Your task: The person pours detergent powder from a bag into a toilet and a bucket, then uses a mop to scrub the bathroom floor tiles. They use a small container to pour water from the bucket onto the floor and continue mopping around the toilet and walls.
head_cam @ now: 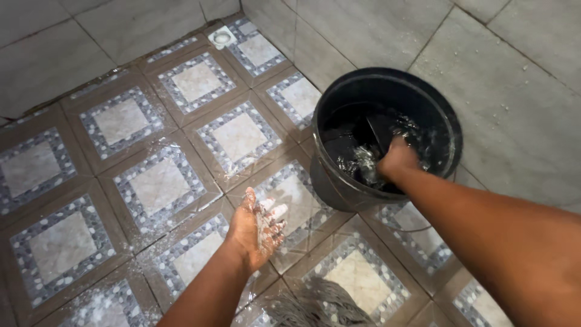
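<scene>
**Asker:** What fills the view, starting with the biggest thing?

**Describer:** A tiled floor (157,181), seen from above, with brown-framed squares edged in small grey pebbles. Pale grey wall tiles (520,91) rise at the top right. White powder is scattered over the floor, thickest at the lower left, and a small white drain cover (222,37) sits in the far corner.

**Asker:** And the main object?

**Describer:** A black round bucket (445,121) stands on the floor against the wall at the right, holding dark water that is splashing.

**Asker:** Where are the hands?

**Describer:** They are well apart. The right hand (396,158) reaches down inside the bucket, in the water, curled around something dark that looks like a scoop; the splashing hides it, so I cannot tell whether the grip is firm. The left hand (257,227) hovers over the floor just beside the bucket, palm up, fingers spread and empty, coated in white powder or paste.

**Asker:** Anything smaller?

**Describer:** Grey strands of a mop head (321,309) lie at the bottom edge, near the left forearm.

**Asker:** What step does this look like?

**Describer:** My judgement: drawing water from the bucket, with powder already spread on the floor. The next move would call for lifting the right hand out level so the water does not spill early, and keeping the coated left hand clear of the bucket rim.
</scene>
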